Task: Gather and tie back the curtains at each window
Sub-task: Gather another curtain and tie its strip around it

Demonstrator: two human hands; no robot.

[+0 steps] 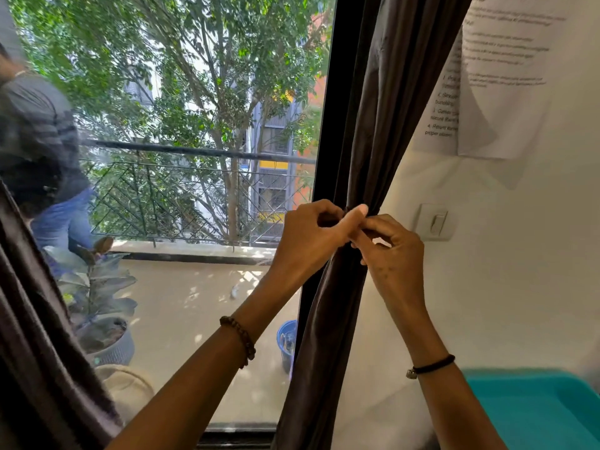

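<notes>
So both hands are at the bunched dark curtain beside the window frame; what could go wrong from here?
1. The left hand and right hand pinch the gathered dark brown fabric curtain at its waist. The fastening is hidden by fingers, so releasing early might let the folds spill open.
2. The right hand works close to the white wall switch and could knock it.

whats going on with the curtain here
A person is tying back the curtain at the right edge of the window. It is already gathered, and the left hand and right hand both pinch it at the narrowed middle. The tie is hidden by the fingers, so I cannot tell if it is fastened.
</notes>
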